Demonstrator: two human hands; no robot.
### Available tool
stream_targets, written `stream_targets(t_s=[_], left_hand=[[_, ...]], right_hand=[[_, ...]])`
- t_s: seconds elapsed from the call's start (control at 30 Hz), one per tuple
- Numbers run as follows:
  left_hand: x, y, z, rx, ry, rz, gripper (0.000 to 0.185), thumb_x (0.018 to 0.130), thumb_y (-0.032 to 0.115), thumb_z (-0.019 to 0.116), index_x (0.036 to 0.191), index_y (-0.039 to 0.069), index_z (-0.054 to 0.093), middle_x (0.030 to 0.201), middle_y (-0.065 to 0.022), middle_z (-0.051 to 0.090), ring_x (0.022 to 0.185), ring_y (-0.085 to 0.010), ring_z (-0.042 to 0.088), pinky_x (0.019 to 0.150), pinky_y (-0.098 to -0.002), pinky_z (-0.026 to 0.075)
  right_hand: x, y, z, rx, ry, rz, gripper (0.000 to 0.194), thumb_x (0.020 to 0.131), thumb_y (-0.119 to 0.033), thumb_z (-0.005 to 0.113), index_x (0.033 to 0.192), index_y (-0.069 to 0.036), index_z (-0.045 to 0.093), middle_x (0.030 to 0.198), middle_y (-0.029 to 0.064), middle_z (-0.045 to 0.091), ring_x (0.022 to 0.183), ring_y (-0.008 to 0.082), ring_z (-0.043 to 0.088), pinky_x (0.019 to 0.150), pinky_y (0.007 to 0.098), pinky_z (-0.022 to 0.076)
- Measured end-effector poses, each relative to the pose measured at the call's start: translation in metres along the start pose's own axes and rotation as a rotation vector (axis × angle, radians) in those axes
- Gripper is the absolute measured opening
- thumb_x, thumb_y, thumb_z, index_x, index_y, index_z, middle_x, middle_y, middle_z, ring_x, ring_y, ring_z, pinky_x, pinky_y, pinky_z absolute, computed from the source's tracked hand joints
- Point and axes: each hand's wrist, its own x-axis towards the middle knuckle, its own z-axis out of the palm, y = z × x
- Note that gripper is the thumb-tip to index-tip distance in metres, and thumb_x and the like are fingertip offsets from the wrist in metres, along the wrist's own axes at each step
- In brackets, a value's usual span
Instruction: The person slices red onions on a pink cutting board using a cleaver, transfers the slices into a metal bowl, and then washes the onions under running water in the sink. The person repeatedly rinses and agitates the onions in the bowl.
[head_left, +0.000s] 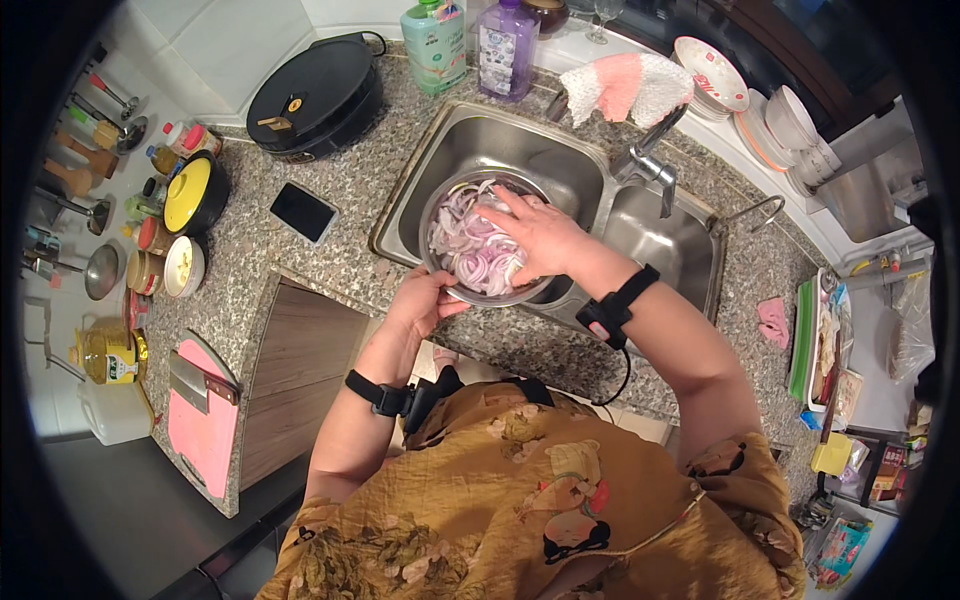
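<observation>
A round stainless steel bowl (491, 301) full of sliced red onion (472, 244) is held over the left basin of a double sink (442, 142). My left hand (424, 300) grips the bowl's near-left rim, thumb on top and fingers underneath. Spread over the right part of the onion lies my right hand (541, 234), its fingers apart and its fingertips on the slices. Whether it presses or pinches any slices cannot be seen. The chrome faucet (656, 169) stands to the right of that hand, between the basins, with a striped knitted cloth (626, 86) behind it.
On the left counter lie a smartphone (304, 213), a black electric pan (319, 94), a yellow-lidded pot (193, 193) and a cleaver (196, 384) on a pink cutting board (201, 427). Two soap bottles (508, 52) stand behind the sink. Stacked bowls (787, 124) are at the back right.
</observation>
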Motion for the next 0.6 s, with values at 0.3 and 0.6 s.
stream_targets(t_s=[0.3, 0.6], left_hand=[[0.008, -0.008, -0.001, -0.018, 0.064, -0.012, 0.025, 0.087, -0.001, 0.053, 0.112, -0.003, 0.055, 0.096, -0.0154, 0.067, 0.073, -0.0251, 0.070, 0.062, -0.0371, 0.065], [0.009, -0.007, 0.003, -0.010, 0.046, 0.012, 0.020, 0.088, 0.000, 0.056, 0.107, -0.001, 0.054, 0.088, -0.0138, 0.067, 0.072, -0.0255, 0.070, 0.063, -0.0388, 0.064]], right_hand=[[0.024, 0.004, 0.013, 0.338, 0.154, 0.138, 0.050, 0.081, -0.016, 0.069, 0.130, -0.020, 0.059, 0.117, 0.0186, 0.063, 0.104, 0.0352, 0.063, 0.093, 0.0434, 0.0506], [0.019, 0.000, -0.013, 0.509, 0.230, -0.016, 0.074, 0.076, -0.022, 0.074, 0.143, -0.016, 0.045, 0.148, 0.0204, 0.040, 0.133, 0.0373, 0.044, 0.107, 0.0427, 0.0413]])
